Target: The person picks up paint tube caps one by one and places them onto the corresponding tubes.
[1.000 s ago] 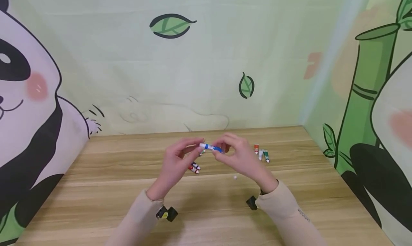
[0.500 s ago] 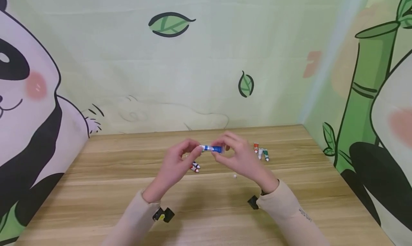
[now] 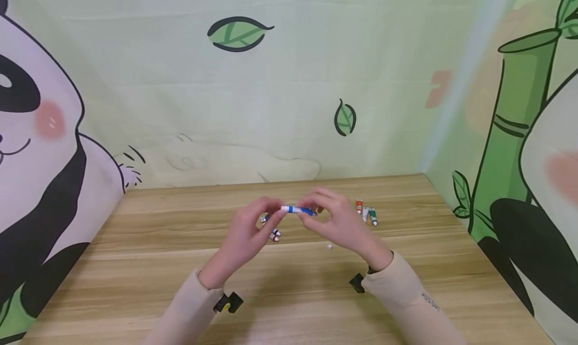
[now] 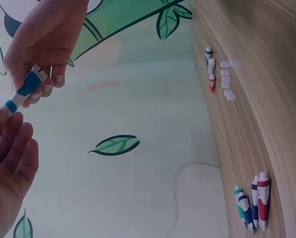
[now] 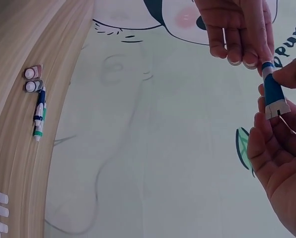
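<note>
A small blue-and-white paint tube (image 3: 296,210) is held up above the table between both hands, lying nearly level. The thumb and fingers of the left hand (image 3: 246,229) pinch its white cap end, mostly covered in the left wrist view. On the other side, the right hand (image 3: 336,222) pinches the blue body of the tube, whose flat crimped end sticks out past the fingers in the right wrist view. Behind the left hand lie several tubes, among them a red-banded tube (image 4: 263,201) and a green-banded tube (image 4: 239,203).
To the right on the wooden table (image 3: 289,295) are an orange-red tube (image 3: 359,206), a white one (image 3: 365,214) and a green one (image 3: 373,216). Several small white pieces (image 4: 225,73) lie near them in the left wrist view. A printed panda cloth (image 3: 289,84) hangs behind.
The tube has turned about its long axis, showing its broad blue side half a second ago and a narrower edge now. Both hands stay in nearly the same place.
</note>
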Available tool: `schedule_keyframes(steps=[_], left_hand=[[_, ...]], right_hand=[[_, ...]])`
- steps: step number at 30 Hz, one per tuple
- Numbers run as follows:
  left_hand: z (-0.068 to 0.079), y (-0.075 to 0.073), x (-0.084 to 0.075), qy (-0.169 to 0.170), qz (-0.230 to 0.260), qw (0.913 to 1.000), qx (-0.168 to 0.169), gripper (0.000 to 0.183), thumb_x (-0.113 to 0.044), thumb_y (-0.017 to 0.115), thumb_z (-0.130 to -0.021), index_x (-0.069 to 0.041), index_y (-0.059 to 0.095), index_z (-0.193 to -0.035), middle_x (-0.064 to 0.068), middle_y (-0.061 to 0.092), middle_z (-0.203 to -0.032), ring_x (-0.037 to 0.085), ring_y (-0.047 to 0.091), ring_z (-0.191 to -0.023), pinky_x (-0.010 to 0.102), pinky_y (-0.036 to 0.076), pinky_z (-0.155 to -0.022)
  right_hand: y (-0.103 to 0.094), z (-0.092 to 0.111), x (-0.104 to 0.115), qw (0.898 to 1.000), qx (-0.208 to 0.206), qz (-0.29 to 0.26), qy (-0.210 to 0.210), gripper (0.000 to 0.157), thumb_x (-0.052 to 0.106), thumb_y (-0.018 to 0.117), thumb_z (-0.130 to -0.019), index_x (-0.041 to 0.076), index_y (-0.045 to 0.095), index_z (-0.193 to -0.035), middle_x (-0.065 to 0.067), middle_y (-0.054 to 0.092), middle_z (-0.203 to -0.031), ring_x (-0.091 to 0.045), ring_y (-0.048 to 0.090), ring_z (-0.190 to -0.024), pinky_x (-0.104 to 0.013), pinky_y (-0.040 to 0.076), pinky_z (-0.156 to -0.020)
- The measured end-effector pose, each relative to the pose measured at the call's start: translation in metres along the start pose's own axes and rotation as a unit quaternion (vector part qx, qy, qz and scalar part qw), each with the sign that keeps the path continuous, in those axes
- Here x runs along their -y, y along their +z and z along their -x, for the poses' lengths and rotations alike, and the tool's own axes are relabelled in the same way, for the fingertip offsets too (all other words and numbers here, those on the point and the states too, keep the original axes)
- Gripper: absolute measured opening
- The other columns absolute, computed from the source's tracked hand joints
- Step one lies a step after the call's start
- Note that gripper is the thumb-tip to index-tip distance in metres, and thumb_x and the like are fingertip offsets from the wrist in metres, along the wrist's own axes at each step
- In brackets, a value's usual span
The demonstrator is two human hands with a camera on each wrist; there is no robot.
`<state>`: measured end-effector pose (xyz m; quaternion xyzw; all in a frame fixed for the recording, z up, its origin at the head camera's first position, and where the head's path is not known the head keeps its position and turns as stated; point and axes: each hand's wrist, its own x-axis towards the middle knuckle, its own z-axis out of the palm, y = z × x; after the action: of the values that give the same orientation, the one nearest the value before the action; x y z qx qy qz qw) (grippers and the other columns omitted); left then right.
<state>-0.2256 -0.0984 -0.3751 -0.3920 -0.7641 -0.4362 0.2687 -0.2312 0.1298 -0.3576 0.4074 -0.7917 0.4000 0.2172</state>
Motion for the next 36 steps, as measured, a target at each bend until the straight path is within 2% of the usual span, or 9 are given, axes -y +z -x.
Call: schedule_keyframes(steps=[3, 6, 14, 17, 23, 33, 36], left_hand=[[-0.0006, 0.0009, -0.0003, 0.024, -0.005, 0.9997, -0.007, 0.015, 0.002, 0.07, -0.092, -0.003, 0.068, -0.107, 0.005, 0.071, -0.097, 0.015, 0.067, -0.084, 0.027, 0.055, -0.074], [-0.0004, 0.0014, -0.0008, 0.032, -0.003, 0.9994, -0.009, 0.017, 0.003, 0.07, -0.092, -0.002, 0.068, -0.108, 0.006, 0.071, -0.098, 0.016, 0.067, -0.085, 0.027, 0.055, -0.075], [0.0026, 0.0006, -0.0024, -0.01, 0.014, 0.9998, 0.005, 0.026, -0.002, 0.071, -0.092, 0.0, 0.065, -0.118, 0.007, 0.071, -0.106, 0.018, 0.068, -0.092, 0.033, 0.057, -0.079], [0.0019, -0.0001, -0.0036, -0.018, 0.014, 0.9997, 0.007, 0.018, -0.004, 0.07, -0.094, -0.003, 0.066, -0.112, 0.005, 0.07, -0.102, 0.016, 0.068, -0.088, 0.032, 0.056, -0.078], [0.0013, -0.0001, -0.0033, -0.012, 0.002, 0.9999, 0.005, 0.008, -0.001, 0.067, -0.095, -0.004, 0.067, -0.102, 0.003, 0.07, -0.093, 0.013, 0.067, -0.083, 0.03, 0.056, -0.073], [0.0024, 0.001, -0.0032, -0.029, 0.022, 0.9993, 0.004, 0.011, -0.002, 0.066, -0.097, -0.003, 0.066, -0.107, 0.006, 0.07, -0.102, 0.017, 0.068, -0.087, 0.027, 0.057, -0.07], [0.002, 0.0016, -0.0043, -0.029, 0.027, 0.9992, 0.002, 0.012, -0.002, 0.065, -0.097, -0.003, 0.066, -0.109, 0.006, 0.069, -0.104, 0.017, 0.068, -0.088, 0.03, 0.058, -0.074]], right_hand=[[0.0002, 0.0, 0.0, 1.0, 0.0, 0.0, 0.0, 0.013, 0.008, 0.075, -0.089, 0.009, 0.074, -0.102, 0.004, 0.067, -0.095, -0.01, 0.058, -0.081, -0.028, 0.053, -0.072], [0.0004, 0.0006, 0.0002, 1.0, 0.001, -0.001, 0.0, 0.012, 0.009, 0.074, -0.09, 0.009, 0.074, -0.102, 0.004, 0.067, -0.094, -0.01, 0.058, -0.08, -0.028, 0.053, -0.071], [0.001, 0.0042, -0.0019, 1.0, -0.004, -0.006, -0.009, 0.019, 0.009, 0.077, -0.087, 0.01, 0.072, -0.106, 0.005, 0.065, -0.098, -0.009, 0.057, -0.082, -0.029, 0.053, -0.072], [0.0008, 0.0043, -0.0025, 1.0, -0.007, -0.005, -0.021, 0.019, 0.009, 0.078, -0.087, 0.01, 0.072, -0.105, 0.005, 0.064, -0.099, -0.008, 0.057, -0.083, -0.028, 0.053, -0.073], [0.0013, 0.0029, -0.0008, 0.999, -0.01, 0.003, -0.045, 0.019, 0.007, 0.078, -0.086, 0.009, 0.072, -0.103, 0.001, 0.065, -0.1, -0.01, 0.06, -0.084, -0.027, 0.054, -0.073], [0.002, -0.0027, 0.0031, 1.0, -0.013, 0.011, -0.009, 0.013, 0.01, 0.078, -0.087, 0.008, 0.073, -0.098, 0.003, 0.066, -0.096, -0.01, 0.06, -0.086, -0.027, 0.055, -0.074], [0.0024, -0.0028, 0.0024, 1.0, -0.011, 0.008, -0.002, 0.012, 0.01, 0.078, -0.087, 0.009, 0.072, -0.099, 0.003, 0.066, -0.097, -0.011, 0.06, -0.088, -0.028, 0.055, -0.075]])
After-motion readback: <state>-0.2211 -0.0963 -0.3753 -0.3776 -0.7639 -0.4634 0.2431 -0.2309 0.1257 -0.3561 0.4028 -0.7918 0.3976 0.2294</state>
